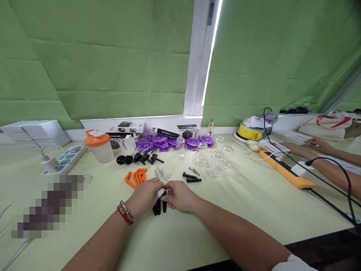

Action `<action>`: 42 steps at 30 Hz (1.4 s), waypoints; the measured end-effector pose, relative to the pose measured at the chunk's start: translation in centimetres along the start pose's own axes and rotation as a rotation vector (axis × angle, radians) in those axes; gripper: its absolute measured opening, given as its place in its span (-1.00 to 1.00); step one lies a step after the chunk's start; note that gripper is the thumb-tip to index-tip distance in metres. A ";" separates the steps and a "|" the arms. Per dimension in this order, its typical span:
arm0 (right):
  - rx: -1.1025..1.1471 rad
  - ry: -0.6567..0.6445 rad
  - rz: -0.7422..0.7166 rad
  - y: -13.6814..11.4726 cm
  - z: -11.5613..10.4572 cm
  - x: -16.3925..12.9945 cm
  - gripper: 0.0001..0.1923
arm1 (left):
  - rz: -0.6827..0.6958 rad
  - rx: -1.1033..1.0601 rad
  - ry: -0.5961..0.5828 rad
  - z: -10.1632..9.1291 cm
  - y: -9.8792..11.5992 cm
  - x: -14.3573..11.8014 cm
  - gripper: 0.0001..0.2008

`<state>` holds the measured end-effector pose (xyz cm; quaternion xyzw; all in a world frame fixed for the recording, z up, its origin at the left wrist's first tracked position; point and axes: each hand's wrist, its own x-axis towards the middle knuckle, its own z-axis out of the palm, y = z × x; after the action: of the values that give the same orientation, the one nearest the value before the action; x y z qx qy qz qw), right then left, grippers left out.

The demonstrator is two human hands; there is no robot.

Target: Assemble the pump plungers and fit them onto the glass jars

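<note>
My left hand [145,197] has its fingers closed on a small white piece [160,192]. Against it, my right hand [182,196] is closed in a pinch; its fingertips hide what they grip. Just under both hands lie several short black tubes [158,207], partly covered by the fingers. Beyond my left hand are several bent orange parts [138,176] and a few thin metal pins [159,173]. Two more black tubes [193,180] rest past my right hand, close to metal springs [194,171].
Black round-headed parts [138,157], purple wheel-like parts [160,141] and clear vessels [218,156] stand farther back, before cup holder boxes [187,131]. An orange-lidded shaker [101,148] and white power strip [69,160] are left. An orange power strip [284,169] and another person's arms [327,165] are right.
</note>
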<state>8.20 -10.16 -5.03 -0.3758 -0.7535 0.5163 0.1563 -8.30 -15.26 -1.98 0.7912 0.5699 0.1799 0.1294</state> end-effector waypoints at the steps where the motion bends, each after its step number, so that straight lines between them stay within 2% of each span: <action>1: -0.049 0.030 -0.008 -0.3 -0.9 -0.1 -0.71 | 0.000 -0.010 0.016 0.0 0.0 0.0 -0.76; 4: -0.322 0.227 -0.077 -0.7 -5.1 -0.4 -0.80 | -0.006 -0.051 0.083 0.0 -0.2 0.1 -0.76; 7: -0.517 0.233 -0.025 -0.1 -9.2 -0.7 -0.90 | -0.001 -0.089 0.143 0.0 -0.3 0.1 -0.78; 10: -0.631 0.163 0.025 1.1 -11.1 -0.6 -0.81 | 0.002 -0.108 0.167 0.0 -0.1 0.2 -0.79; 17: -0.655 0.071 0.014 1.7 -9.5 0.0 -0.84 | 0.019 -0.144 0.150 0.1 0.2 0.2 -0.82; 23: -0.650 0.159 0.051 1.7 -10.2 -0.2 -0.68 | 0.026 -0.130 0.144 0.2 0.3 0.1 -0.82; 27: -0.667 0.125 0.082 1.9 -10.5 -0.1 -0.76 | 0.030 -0.122 0.143 0.2 0.2 0.2 -0.82; 31: -0.618 0.019 0.085 1.6 -10.1 -0.2 -0.85 | 0.028 -0.129 0.139 0.4 0.1 0.2 -0.81; 35: -0.381 -0.136 0.073 0.9 -9.4 -0.4 -0.83 | 0.042 -0.160 0.139 0.7 0.1 0.0 -0.76; 39: 0.034 -0.274 -0.044 0.4 -7.9 -0.6 -0.78 | 0.062 -0.212 0.105 1.1 0.7 0.0 -0.68; 42: 0.271 -0.350 -0.110 0.3 -6.5 -0.5 -0.76 | 0.085 -0.301 0.094 1.2 1.4 0.0 -0.73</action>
<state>12.69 -6.21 -2.47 -0.2143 -0.7122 0.6609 0.1002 -6.59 -15.69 -2.52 0.7770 0.5081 0.3052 0.2120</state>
